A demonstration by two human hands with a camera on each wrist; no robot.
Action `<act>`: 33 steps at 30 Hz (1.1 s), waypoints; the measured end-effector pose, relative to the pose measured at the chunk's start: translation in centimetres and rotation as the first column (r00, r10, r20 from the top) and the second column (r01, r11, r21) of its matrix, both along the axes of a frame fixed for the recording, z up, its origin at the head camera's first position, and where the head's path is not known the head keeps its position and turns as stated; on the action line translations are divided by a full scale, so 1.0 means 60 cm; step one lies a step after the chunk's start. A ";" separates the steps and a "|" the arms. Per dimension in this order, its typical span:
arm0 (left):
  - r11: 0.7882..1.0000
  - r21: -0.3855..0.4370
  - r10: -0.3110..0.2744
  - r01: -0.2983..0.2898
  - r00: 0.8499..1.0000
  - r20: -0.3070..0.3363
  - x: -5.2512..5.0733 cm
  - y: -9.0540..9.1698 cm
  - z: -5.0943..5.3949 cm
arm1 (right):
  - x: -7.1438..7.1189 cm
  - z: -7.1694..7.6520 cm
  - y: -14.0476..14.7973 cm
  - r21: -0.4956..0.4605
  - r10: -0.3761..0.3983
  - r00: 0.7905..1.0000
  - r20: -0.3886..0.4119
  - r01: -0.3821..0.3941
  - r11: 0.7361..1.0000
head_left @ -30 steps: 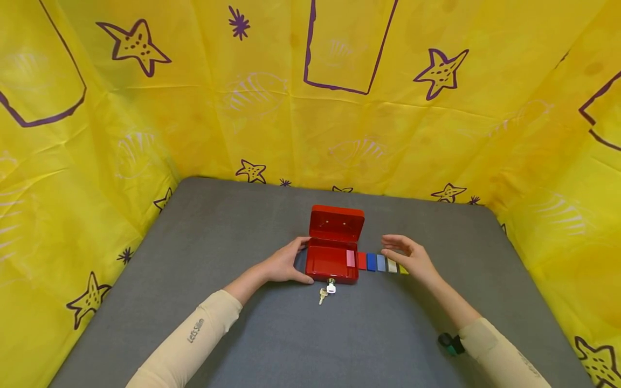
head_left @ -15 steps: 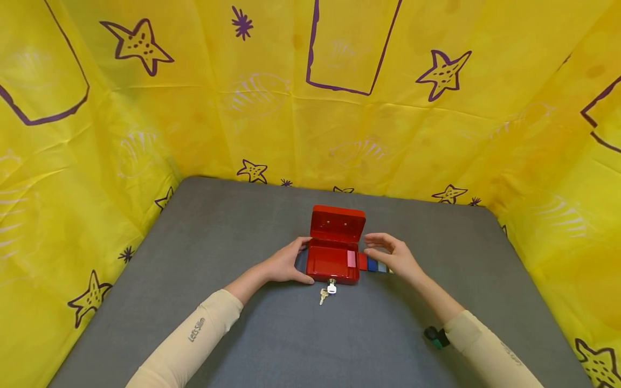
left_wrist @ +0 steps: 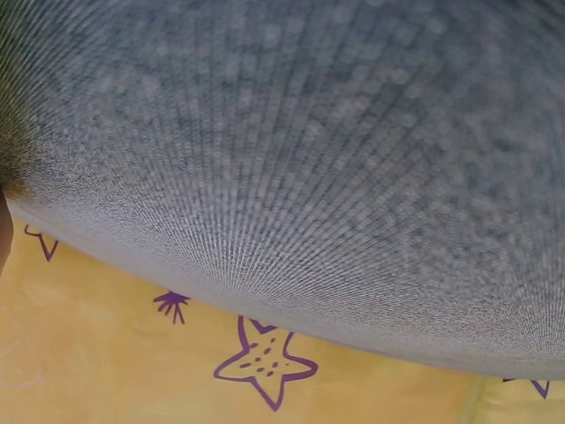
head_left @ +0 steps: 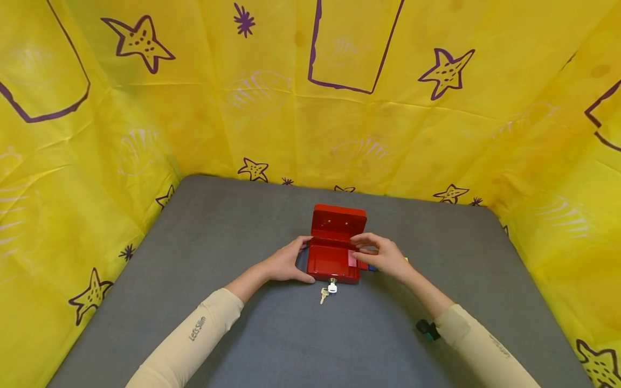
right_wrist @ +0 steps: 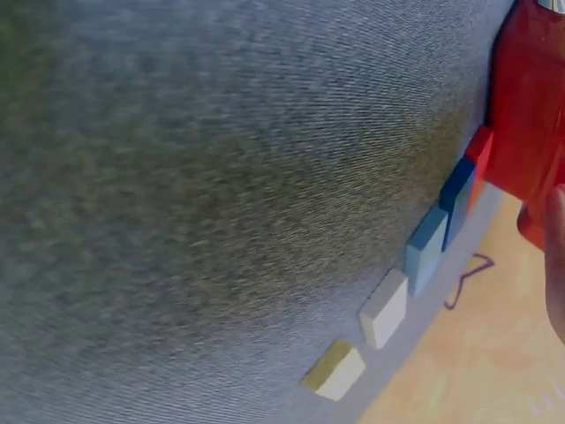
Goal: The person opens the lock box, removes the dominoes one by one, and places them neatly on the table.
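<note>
A red cash box [head_left: 327,258] stands on the grey table with its lid [head_left: 338,222] raised. My left hand [head_left: 283,264] grips the box's left side, thumb at the front corner and fingers at the back. A pink block [head_left: 351,258] lies in the box's right end. Over that end hovers my right hand [head_left: 385,257], thumb and fingers apart near the pink block; contact cannot be made out. Beside the box, a row of blocks runs rightward: red [right_wrist: 479,146], dark blue [right_wrist: 456,196], light blue [right_wrist: 425,247], white [right_wrist: 384,309] and yellow [right_wrist: 337,371]. My right hand partly covers them in the head view.
One key [head_left: 332,286] sits in the front lock, and a second key [head_left: 324,295] hangs beside it. Yellow cloth [head_left: 218,108] with starfish drawings rises behind the table and along both sides. A dark band [head_left: 428,330] is on the right forearm.
My right hand has moved left from above the yellow and white blocks to the box's right end, by the pink block. The left hand keeps its place.
</note>
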State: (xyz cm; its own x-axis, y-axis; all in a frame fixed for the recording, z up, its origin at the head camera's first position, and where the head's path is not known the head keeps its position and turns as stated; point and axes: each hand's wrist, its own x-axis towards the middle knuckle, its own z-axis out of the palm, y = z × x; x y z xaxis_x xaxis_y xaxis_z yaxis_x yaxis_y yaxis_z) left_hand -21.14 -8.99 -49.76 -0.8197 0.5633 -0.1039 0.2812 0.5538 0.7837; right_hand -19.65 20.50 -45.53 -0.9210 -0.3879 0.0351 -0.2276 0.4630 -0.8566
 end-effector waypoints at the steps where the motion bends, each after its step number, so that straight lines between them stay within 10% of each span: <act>1: 1.000 -0.002 0.001 -0.001 1.000 0.003 0.000 0.000 0.000 | -0.001 0.000 -0.002 0.022 0.010 1.000 -0.015 -0.010 1.000; 12: 1.000 -0.003 0.001 -0.001 1.000 -0.001 -0.001 0.001 0.001 | -0.005 0.011 -0.030 0.377 0.218 0.945 -0.242 -0.116 0.919; 20: 1.000 -0.003 0.016 -0.016 1.000 0.014 0.000 0.002 0.000 | -0.001 0.016 -0.050 0.645 0.394 0.850 -0.349 -0.086 0.759; 27: 1.000 -0.010 0.008 -0.008 1.000 0.009 -0.001 0.001 0.000 | -0.003 0.011 -0.054 0.729 0.486 0.742 -0.462 0.005 0.684; 33: 1.000 -0.008 0.005 -0.005 1.000 0.005 0.001 0.002 0.001 | -0.006 0.006 -0.055 0.742 0.479 0.751 -0.454 0.022 0.670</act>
